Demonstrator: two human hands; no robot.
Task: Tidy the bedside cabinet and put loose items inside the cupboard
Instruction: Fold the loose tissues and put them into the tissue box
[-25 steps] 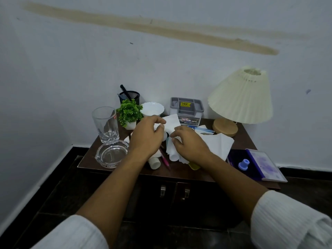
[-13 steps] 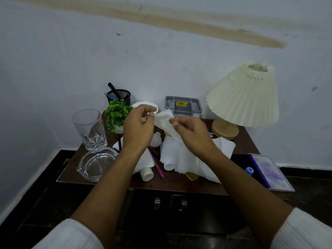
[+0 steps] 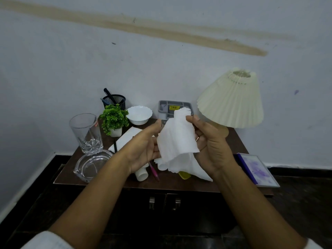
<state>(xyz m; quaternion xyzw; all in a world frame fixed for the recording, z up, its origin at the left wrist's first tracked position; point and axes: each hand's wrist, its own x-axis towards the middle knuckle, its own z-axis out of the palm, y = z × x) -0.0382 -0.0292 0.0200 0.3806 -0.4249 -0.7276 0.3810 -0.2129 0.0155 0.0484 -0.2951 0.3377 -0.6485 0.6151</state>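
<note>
Head view: left hand (image 3: 142, 150) and right hand (image 3: 213, 146) grip a white tissue (image 3: 177, 139); the mesh cup (image 3: 117, 101) holds pens (image 3: 108, 94).

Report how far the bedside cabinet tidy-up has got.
Done: nothing shows as stowed; the cupboard doors are shut. In hand: left hand and right hand both hold a white tissue above the cabinet top. Left: glass, ashtray, pen, tube, paper and notebook lie on the top; the doors need opening first.
</note>
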